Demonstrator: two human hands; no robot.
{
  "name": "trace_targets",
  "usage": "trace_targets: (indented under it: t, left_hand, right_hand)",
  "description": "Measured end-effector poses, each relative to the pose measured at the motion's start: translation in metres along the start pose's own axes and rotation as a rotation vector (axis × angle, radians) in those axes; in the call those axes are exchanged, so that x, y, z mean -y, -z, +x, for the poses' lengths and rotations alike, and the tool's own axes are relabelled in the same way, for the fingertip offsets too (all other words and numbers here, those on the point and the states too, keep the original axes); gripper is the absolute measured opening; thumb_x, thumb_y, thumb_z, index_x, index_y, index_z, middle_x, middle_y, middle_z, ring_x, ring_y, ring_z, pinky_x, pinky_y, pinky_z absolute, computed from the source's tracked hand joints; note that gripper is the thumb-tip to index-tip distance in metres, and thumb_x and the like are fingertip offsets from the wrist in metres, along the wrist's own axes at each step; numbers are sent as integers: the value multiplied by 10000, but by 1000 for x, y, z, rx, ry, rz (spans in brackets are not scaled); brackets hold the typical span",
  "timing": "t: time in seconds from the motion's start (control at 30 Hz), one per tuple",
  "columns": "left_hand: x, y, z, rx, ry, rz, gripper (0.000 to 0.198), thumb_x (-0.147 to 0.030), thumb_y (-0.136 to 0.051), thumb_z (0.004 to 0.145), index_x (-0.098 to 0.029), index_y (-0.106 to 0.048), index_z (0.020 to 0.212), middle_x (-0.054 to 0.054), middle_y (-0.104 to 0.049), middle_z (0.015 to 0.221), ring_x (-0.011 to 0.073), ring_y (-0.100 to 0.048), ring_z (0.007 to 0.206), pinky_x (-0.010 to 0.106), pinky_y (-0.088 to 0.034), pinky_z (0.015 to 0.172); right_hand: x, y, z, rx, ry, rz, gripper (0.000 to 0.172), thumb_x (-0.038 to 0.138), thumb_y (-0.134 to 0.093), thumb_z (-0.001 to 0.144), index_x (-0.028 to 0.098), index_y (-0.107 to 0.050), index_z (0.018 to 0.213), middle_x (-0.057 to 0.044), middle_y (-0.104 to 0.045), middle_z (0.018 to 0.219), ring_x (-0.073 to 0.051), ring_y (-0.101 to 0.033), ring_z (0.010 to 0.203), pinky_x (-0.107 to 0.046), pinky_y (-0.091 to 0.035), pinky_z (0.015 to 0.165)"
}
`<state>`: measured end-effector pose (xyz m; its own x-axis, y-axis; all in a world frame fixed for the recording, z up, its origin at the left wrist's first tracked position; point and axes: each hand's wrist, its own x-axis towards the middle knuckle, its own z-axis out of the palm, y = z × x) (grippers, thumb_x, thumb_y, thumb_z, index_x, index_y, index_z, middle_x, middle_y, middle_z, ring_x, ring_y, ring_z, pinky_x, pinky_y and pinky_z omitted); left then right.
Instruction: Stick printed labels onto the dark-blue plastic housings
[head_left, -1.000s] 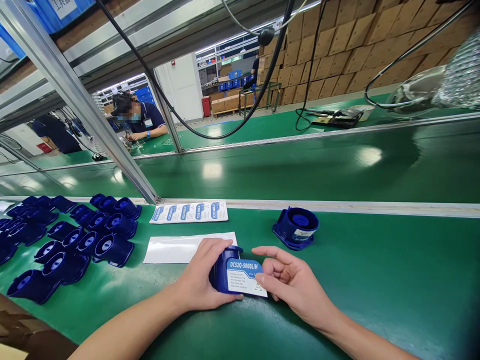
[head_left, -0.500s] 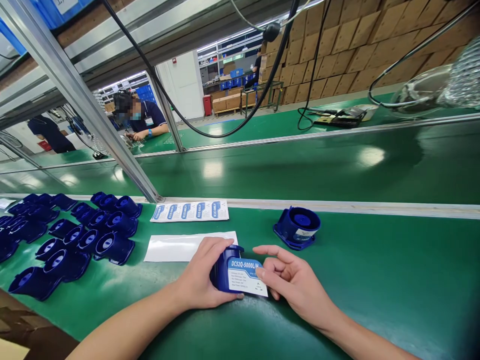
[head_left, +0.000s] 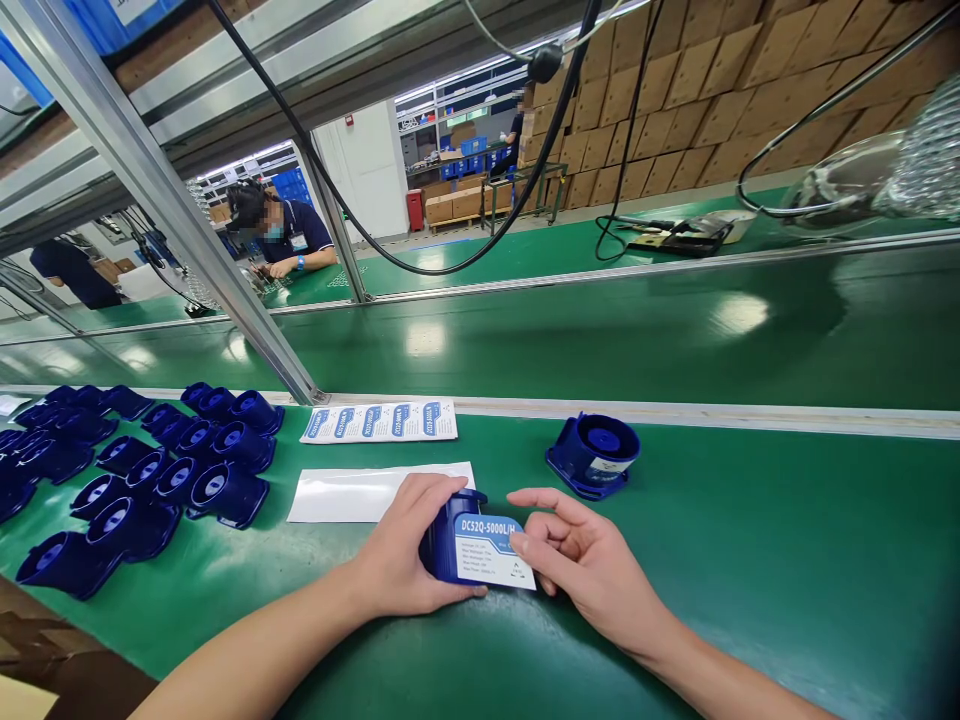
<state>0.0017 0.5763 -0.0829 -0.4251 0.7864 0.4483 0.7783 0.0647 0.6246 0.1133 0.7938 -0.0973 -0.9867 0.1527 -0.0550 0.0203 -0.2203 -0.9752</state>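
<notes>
My left hand (head_left: 401, 550) is wrapped round a dark blue plastic housing (head_left: 446, 545) that rests on the green bench. A blue and white label (head_left: 491, 552) reading DCS2Q-5000L/H lies on the housing's side. My right hand (head_left: 585, 565) touches the label's right edge with thumb and bent fingers, while its index finger stretches out above. A second blue housing (head_left: 596, 455) with a label stands further back to the right.
Several unlabelled blue housings (head_left: 135, 470) lie heaped at the left. A sheet of labels (head_left: 381, 422) and a blank white backing sheet (head_left: 352, 495) lie behind my hands. A green conveyor belt (head_left: 600, 340) runs beyond. Another person (head_left: 281, 235) works at the far left.
My right thumb has slid slightly left along the label's edge. The housing and my left hand have stayed put.
</notes>
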Motion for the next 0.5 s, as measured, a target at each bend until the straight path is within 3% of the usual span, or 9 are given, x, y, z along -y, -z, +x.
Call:
trace_targets:
  t: [0.23,0.37,0.5]
  left_hand:
    - [-2,0,-2,-25,3,25,1050,-367,-949,740,-294,-348,1598,148,-562,1411,339,-551,1269,514,-502,1083]
    - [-8,2,0,-55,-45,123,940,-337,-899,797,-284,-376,1576,149,-593,1356,331,-577,1211,502,-530,1029]
    - [-10,5,1,-24,8,154,941,-309,-903,790,-300,-384,1575,136,-593,1366,327,-574,1229,503,-527,1053]
  right_hand:
    - [-15,5,7,-27,-16,-95,534,596,-838,856,177,-715,1164,65,-577,583,-119,-481,489,-268,-387,531]
    - [-12,3,7,-18,-58,-162,449,619,-832,834,176,-772,866,47,-545,520,-114,-430,457,-266,-343,484]
    - [-7,-1,1,-63,85,-233,420,574,-791,878,199,-728,699,16,-573,545,-135,-456,494,-270,-353,488]
